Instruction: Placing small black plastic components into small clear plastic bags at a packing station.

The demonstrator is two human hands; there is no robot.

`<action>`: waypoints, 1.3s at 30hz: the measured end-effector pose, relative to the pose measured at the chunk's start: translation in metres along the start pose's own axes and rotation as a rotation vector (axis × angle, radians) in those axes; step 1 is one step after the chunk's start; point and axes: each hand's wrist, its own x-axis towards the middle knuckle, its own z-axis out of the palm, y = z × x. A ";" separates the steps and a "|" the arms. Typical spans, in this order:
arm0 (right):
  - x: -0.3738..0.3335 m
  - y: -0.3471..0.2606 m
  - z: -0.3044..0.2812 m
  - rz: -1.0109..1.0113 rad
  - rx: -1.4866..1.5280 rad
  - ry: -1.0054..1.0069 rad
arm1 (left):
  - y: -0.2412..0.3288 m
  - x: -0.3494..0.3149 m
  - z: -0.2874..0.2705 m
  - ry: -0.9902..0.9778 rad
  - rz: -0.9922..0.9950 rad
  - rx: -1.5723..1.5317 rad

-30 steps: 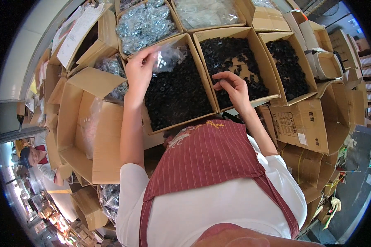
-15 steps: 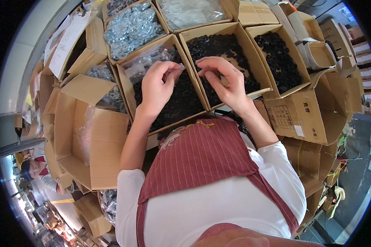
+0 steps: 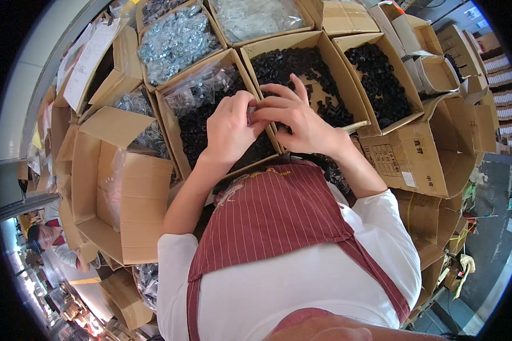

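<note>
My left hand is closed in a pinch over the box of black parts in front of me. A small, clear-looking piece shows between its thumb and fingers, too small to name. My right hand reaches across from the right. Its leading fingertips meet the left hand's at that piece, while its other fingers fan out above. Whatever the right fingertips grip is hidden. Beneath the right hand is a second cardboard box with small black parts, its bottom partly bare.
Another box of black parts stands to the right. Behind are boxes of shiny bagged pieces and clear plastic bags. An open carton with raised flaps sits at left. A person is visible at far left.
My hands were apart; now the right hand has moved left and its fingertips meet the left hand's. The left hand has come slightly nearer to me and right, still pinched.
</note>
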 end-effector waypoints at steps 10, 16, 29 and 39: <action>-0.007 -0.001 -0.005 -0.082 -0.096 -0.247 | -0.020 0.002 0.016 -0.121 0.292 0.018; -0.012 0.009 -0.004 -0.092 -0.180 -0.085 | -0.002 0.011 0.035 0.030 0.320 0.022; -0.011 0.195 0.065 0.648 0.009 -0.456 | -0.043 0.048 0.085 0.137 -0.478 -1.175; -0.040 0.126 0.064 0.478 0.226 -0.624 | -0.024 0.035 0.077 0.052 -0.429 -1.177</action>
